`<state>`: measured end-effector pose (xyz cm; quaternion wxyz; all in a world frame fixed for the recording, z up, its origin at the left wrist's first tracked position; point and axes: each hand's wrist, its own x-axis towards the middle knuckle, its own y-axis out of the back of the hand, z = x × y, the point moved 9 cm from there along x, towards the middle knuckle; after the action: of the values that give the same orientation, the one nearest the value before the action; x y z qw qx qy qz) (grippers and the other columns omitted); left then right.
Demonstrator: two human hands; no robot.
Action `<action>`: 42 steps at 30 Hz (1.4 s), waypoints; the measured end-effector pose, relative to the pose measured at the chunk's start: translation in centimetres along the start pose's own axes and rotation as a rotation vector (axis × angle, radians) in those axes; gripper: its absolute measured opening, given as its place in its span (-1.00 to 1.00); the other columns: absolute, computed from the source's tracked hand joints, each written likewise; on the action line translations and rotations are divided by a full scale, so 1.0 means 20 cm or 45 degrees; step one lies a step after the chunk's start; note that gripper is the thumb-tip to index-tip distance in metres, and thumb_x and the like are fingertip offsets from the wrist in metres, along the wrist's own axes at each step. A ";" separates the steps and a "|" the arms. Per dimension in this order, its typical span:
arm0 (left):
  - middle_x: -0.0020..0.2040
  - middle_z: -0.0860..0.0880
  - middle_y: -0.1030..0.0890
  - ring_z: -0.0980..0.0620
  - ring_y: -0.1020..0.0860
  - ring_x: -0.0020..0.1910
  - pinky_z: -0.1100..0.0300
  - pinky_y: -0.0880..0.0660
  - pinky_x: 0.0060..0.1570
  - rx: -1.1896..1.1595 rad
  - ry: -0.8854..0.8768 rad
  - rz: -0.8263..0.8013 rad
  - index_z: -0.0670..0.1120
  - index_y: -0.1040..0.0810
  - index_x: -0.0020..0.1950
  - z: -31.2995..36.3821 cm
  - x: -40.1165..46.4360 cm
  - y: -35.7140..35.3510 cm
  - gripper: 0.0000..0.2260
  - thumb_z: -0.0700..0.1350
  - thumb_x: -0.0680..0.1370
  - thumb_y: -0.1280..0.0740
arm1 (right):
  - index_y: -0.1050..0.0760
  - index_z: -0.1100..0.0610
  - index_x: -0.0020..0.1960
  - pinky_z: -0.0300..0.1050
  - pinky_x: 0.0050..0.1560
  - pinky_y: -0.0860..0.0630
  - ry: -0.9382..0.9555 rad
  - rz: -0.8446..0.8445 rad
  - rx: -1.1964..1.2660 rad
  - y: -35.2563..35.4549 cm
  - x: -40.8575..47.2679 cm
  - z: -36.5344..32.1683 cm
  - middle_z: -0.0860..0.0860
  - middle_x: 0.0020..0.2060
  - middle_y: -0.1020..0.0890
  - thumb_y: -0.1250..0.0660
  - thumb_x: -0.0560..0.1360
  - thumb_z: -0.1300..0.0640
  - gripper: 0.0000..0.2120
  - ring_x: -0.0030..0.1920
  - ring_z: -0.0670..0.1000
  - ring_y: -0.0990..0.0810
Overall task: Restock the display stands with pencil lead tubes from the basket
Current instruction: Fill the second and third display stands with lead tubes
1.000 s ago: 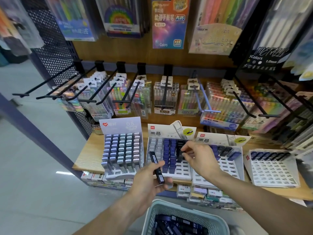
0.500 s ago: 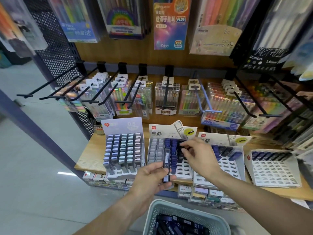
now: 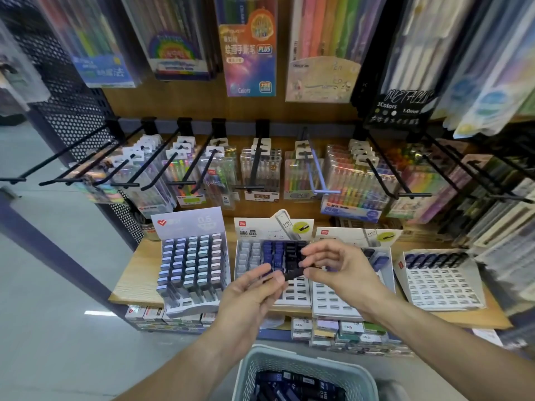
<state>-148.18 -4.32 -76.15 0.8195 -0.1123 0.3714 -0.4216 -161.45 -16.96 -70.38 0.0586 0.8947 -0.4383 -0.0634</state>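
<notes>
My left hand [image 3: 252,296] pinches a dark pencil lead tube [image 3: 293,275] between thumb and fingers, in front of the middle display stand [image 3: 273,231]. My right hand [image 3: 338,269] meets it from the right, its thumb and fingertips closing on the tube's right end. That stand holds grey, blue and black tubes in its upper rows, and its lower slots are bare. The grey basket [image 3: 301,363] sits at the bottom edge with several dark tubes [image 3: 289,386] inside.
A full grey stand [image 3: 192,264] is on the left. A mostly bare stand [image 3: 341,302] and another [image 3: 443,282] are on the right, all on a wooden shelf [image 3: 131,282]. Black hooks [image 3: 162,169] with pen packs jut out above. Small boxes [image 3: 341,334] are stacked below.
My right hand has drawn back from the middle stand's slots to the tube. My left hand has lifted the tube and turned it from upright to nearly level.
</notes>
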 end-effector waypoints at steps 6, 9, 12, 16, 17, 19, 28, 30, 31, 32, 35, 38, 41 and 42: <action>-0.05 -0.15 -0.75 -0.05 -0.73 -0.01 0.12 -0.56 0.12 -0.028 -0.033 0.045 -0.19 -0.51 0.25 0.01 0.01 -0.03 -0.51 -0.38 0.36 -0.52 | -0.64 0.02 0.00 -0.14 0.00 -0.63 -0.083 -0.052 -0.093 -0.04 -0.10 0.09 0.01 -0.10 -0.65 -0.58 0.33 0.39 -0.63 0.00 -0.04 -0.63; 0.00 -0.18 -0.74 -0.07 -0.72 -0.01 0.09 -0.58 0.12 0.142 -0.058 0.025 -0.22 -0.59 0.19 -0.01 0.01 -0.06 -0.66 -0.35 0.44 -0.51 | -0.63 0.04 0.02 -0.11 0.05 -0.64 -0.084 -0.100 -0.126 -0.04 -0.10 0.08 0.04 -0.08 -0.65 -0.58 0.37 0.32 -0.69 -0.03 -0.02 -0.65; 0.00 -0.16 -0.74 -0.07 -0.70 0.01 0.08 -0.60 0.11 0.351 -0.100 -0.025 -0.14 -0.70 0.14 -0.03 0.01 -0.09 -0.70 -0.29 0.42 -0.55 | -0.62 -0.02 0.04 -0.21 -0.04 -0.58 0.015 -0.013 -0.200 0.02 -0.05 0.02 -0.04 -0.08 -0.68 -0.54 0.45 0.20 -0.77 -0.09 -0.06 -0.66; 0.00 -0.05 -0.75 -0.05 -0.69 0.08 -0.05 -0.59 0.17 0.585 -0.142 -0.014 0.02 -0.76 0.02 -0.05 0.03 -0.09 -0.76 -0.21 0.40 -0.60 | -0.61 -0.05 0.05 -0.15 -0.05 -0.63 0.081 -0.076 -0.354 -0.01 0.00 -0.01 -0.07 -0.11 -0.68 -0.53 0.45 0.21 -0.75 -0.17 -0.08 -0.66; 0.00 -0.03 -0.75 -0.03 -0.69 0.09 -0.04 -0.59 0.15 0.597 -0.150 -0.008 0.03 -0.76 0.01 -0.05 0.03 -0.09 -0.76 -0.21 0.40 -0.60 | -0.62 -0.03 0.03 -0.15 -0.06 -0.63 0.098 -0.084 -0.410 -0.01 0.01 -0.02 -0.07 -0.13 -0.69 -0.53 0.44 0.23 -0.76 -0.18 -0.08 -0.66; 0.01 0.00 -0.75 0.02 -0.69 0.09 0.01 -0.59 0.08 0.612 -0.160 -0.001 0.03 -0.73 0.08 -0.04 0.05 -0.09 -0.71 -0.23 0.41 -0.60 | -0.65 0.00 -0.02 -0.21 -0.08 -0.60 0.142 -0.072 -0.480 -0.01 0.04 -0.03 -0.08 -0.16 -0.69 -0.54 0.43 0.25 -0.79 -0.17 -0.11 -0.65; 0.58 0.08 -0.25 0.05 -0.19 0.56 0.19 -0.12 0.56 2.195 -0.872 -0.041 0.03 -0.26 0.60 0.03 0.04 -0.16 -0.50 -0.17 0.66 -0.24 | -0.62 -0.03 -0.02 -0.13 -0.04 -0.65 0.195 0.185 -0.973 0.10 0.17 0.09 -0.17 -0.21 -0.66 -0.49 0.46 0.23 -0.81 -0.22 -0.19 -0.65; 0.66 0.01 -0.07 -0.03 0.01 0.64 0.08 0.00 0.62 2.382 -0.804 -0.078 0.00 -0.09 0.66 -0.02 0.05 -0.14 -0.43 -0.15 0.66 -0.20 | -0.59 -0.05 -0.03 -0.10 -0.06 -0.65 0.218 0.167 -1.047 0.08 0.18 0.12 -0.16 -0.21 -0.66 -0.48 0.47 0.21 -0.81 -0.21 -0.18 -0.64; 0.68 -0.02 0.01 -0.05 0.09 0.65 0.04 0.03 0.63 2.443 -0.758 -0.092 -0.02 0.00 0.67 -0.04 0.06 -0.12 -0.39 -0.13 0.67 -0.19 | -0.58 -0.05 -0.03 -0.09 -0.06 -0.65 0.232 0.155 -1.072 0.07 0.19 0.13 -0.14 -0.20 -0.66 -0.47 0.47 0.21 -0.81 -0.20 -0.17 -0.64; 0.68 -0.03 0.07 -0.06 0.14 0.65 0.01 0.06 0.63 2.485 -0.721 -0.101 -0.03 0.07 0.68 -0.06 0.07 -0.11 -0.36 -0.12 0.67 -0.19 | -0.58 -0.03 -0.03 -0.07 -0.05 -0.64 0.252 0.140 -1.092 0.05 0.19 0.14 -0.13 -0.18 -0.67 -0.47 0.47 0.22 -0.82 -0.19 -0.14 -0.64; 0.68 -0.04 0.19 -0.08 0.21 0.65 -0.03 0.08 0.63 2.584 -0.688 -0.128 -0.05 0.21 0.67 -0.08 0.09 -0.09 -0.27 -0.13 0.66 -0.22 | -0.60 0.02 -0.03 -0.05 -0.04 -0.63 0.311 0.092 -1.161 0.01 0.19 0.16 -0.11 -0.15 -0.67 -0.46 0.46 0.25 -0.83 -0.15 -0.09 -0.64; 0.66 -0.05 0.26 -0.09 0.27 0.63 -0.06 0.12 0.62 2.630 -0.664 -0.159 -0.07 0.28 0.66 -0.09 0.09 -0.09 -0.24 -0.16 0.65 -0.20 | -0.61 0.01 -0.02 -0.08 -0.03 -0.62 0.310 0.071 -1.200 -0.01 0.20 0.18 -0.13 -0.14 -0.68 -0.45 0.47 0.23 -0.84 -0.14 -0.11 -0.65; 0.65 -0.06 0.31 -0.10 0.30 0.63 -0.05 0.17 0.62 2.641 -0.664 -0.176 -0.07 0.32 0.64 -0.09 0.08 -0.08 -0.20 -0.22 0.62 -0.21 | -0.64 0.00 -0.01 -0.14 0.00 -0.61 0.286 0.024 -1.211 -0.03 0.21 0.19 -0.14 -0.13 -0.70 -0.45 0.48 0.21 -0.85 -0.12 -0.12 -0.66; 0.65 -0.05 0.32 -0.10 0.31 0.62 -0.04 0.17 0.62 2.631 -0.664 -0.183 -0.07 0.32 0.64 -0.09 0.08 -0.08 -0.19 -0.23 0.62 -0.22 | -0.64 0.00 -0.01 -0.15 0.01 -0.61 0.284 0.013 -1.208 -0.04 0.21 0.20 -0.14 -0.13 -0.71 -0.45 0.49 0.21 -0.86 -0.12 -0.13 -0.66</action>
<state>-149.92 -6.26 -77.45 0.5448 0.5286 -0.3604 -0.5422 -158.91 -19.98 -74.61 0.5070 0.7684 -0.3566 -0.1595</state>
